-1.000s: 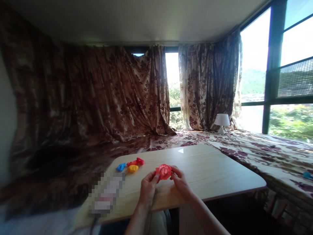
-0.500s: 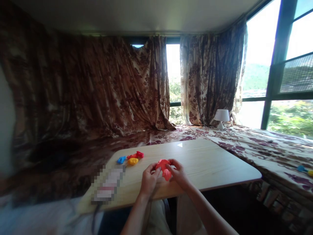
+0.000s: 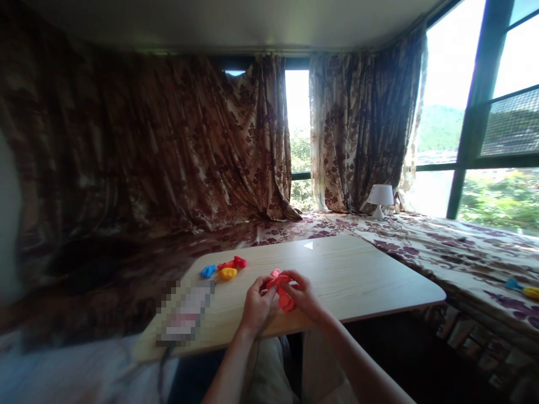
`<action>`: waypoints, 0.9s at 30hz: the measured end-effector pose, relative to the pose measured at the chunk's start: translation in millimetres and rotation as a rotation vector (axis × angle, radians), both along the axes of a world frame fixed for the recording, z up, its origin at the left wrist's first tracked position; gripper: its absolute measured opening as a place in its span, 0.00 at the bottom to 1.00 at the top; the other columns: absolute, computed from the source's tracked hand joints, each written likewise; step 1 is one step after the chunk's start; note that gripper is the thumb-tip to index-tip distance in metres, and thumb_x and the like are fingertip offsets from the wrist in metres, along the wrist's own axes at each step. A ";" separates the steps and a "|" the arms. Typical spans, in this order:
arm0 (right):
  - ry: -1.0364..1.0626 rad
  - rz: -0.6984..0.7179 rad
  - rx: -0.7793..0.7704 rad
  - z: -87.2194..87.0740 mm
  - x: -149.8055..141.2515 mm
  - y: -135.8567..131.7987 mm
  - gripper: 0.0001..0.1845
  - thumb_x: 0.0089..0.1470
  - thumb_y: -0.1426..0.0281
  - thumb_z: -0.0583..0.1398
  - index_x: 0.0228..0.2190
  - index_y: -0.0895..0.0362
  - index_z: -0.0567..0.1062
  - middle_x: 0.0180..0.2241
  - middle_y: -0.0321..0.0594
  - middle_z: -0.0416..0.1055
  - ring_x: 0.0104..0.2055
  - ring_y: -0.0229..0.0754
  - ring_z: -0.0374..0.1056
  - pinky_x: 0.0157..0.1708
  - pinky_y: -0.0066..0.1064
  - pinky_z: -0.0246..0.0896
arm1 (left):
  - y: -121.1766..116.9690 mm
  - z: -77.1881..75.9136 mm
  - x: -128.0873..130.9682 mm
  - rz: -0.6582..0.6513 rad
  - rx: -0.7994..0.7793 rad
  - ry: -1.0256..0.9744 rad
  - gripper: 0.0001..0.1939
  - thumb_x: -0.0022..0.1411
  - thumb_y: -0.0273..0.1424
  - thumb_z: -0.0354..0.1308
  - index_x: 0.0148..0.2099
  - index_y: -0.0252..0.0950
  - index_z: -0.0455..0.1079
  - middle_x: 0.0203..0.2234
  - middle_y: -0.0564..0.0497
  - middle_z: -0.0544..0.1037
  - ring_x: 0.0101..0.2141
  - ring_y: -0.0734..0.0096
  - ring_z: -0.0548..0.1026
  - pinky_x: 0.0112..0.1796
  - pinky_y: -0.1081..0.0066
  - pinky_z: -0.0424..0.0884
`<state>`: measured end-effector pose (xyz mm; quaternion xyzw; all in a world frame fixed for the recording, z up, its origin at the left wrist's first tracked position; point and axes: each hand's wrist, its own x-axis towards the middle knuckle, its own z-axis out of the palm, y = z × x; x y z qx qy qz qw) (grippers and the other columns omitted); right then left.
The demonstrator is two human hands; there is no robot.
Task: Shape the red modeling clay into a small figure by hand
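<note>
Between both hands is a coral-red, soft-looking crumpled piece (image 3: 287, 301); whether it is paper, cloth or clay I cannot tell. My left hand (image 3: 257, 303) pinches its left side with thumb and fingers. From the right, my right hand (image 3: 304, 294) grips its upper part, fingers bent over it. The lower lobe hangs free just above the near edge of the pale wood-grain table (image 3: 357, 275). Farther left on the tabletop lie a blue crumpled piece (image 3: 208, 271), a yellow one (image 3: 228, 273) and a red one (image 3: 239, 262), close together.
A blurred-out flat object (image 3: 187, 314) with a cable lies at the table's left. Past the table spreads a floral cover (image 3: 404, 247) with a white lamp (image 3: 381, 196) at the back. Blue and yellow pieces (image 3: 530, 292) lie at the far right. Floral curtains (image 3: 244, 151) hang behind.
The coral-red piece has turned and folded between my fingers, and my right fingers now reach farther over its top. The view has tilted slightly. The pieces on the table have stayed put.
</note>
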<state>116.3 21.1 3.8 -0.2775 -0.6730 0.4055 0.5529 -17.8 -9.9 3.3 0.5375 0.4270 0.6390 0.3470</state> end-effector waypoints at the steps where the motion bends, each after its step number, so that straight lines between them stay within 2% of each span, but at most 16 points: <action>1: -0.010 0.006 0.021 -0.4 -0.2 0.4 0.10 0.49 0.66 0.60 0.33 0.57 0.75 0.34 0.39 0.70 0.36 0.42 0.67 0.32 0.29 0.63 | -0.2 0.3 0.1 0.006 0.004 -0.007 0.11 0.48 0.34 0.62 0.35 0.34 0.70 0.30 0.51 0.76 0.33 0.70 0.73 0.36 0.74 0.67; 5: -0.072 -0.017 0.102 -2.1 -1.0 2.1 0.09 0.49 0.67 0.60 0.33 0.56 0.76 0.34 0.38 0.69 0.36 0.41 0.68 0.33 0.29 0.63 | -1.7 1.6 0.5 0.032 0.011 -0.016 0.12 0.47 0.34 0.62 0.34 0.34 0.70 0.29 0.51 0.76 0.32 0.70 0.73 0.35 0.74 0.67; 8: -0.070 -0.057 0.135 -3.5 -1.7 3.5 0.06 0.47 0.68 0.61 0.29 0.57 0.76 0.32 0.37 0.68 0.34 0.39 0.67 0.33 0.29 0.63 | -2.5 1.5 0.5 0.040 0.008 -0.003 0.12 0.47 0.35 0.62 0.34 0.34 0.71 0.28 0.51 0.76 0.30 0.71 0.73 0.33 0.75 0.67; 13: 0.019 -0.044 0.052 -2.6 -1.5 2.4 0.07 0.47 0.67 0.60 0.25 0.58 0.74 0.28 0.37 0.67 0.31 0.38 0.66 0.28 0.27 0.64 | -0.7 -0.8 0.6 -0.018 0.006 0.029 0.15 0.48 0.34 0.62 0.39 0.34 0.73 0.31 0.49 0.78 0.31 0.70 0.73 0.33 0.74 0.67; 19: -0.021 -0.058 0.058 -0.2 -0.5 -0.7 0.07 0.47 0.68 0.61 0.30 0.58 0.76 0.31 0.39 0.71 0.35 0.41 0.68 0.32 0.29 0.64 | 1.8 -2.5 -0.7 0.002 0.001 -0.008 0.14 0.47 0.34 0.62 0.37 0.33 0.73 0.32 0.48 0.78 0.34 0.68 0.74 0.37 0.73 0.67; 27: -0.104 -0.092 0.122 1.8 -0.4 -1.6 0.08 0.48 0.69 0.59 0.31 0.57 0.78 0.32 0.39 0.71 0.34 0.39 0.67 0.33 0.29 0.62 | 0.2 -2.6 -1.2 -0.004 -0.005 -0.024 0.15 0.46 0.36 0.63 0.36 0.32 0.74 0.31 0.48 0.78 0.34 0.67 0.74 0.38 0.72 0.67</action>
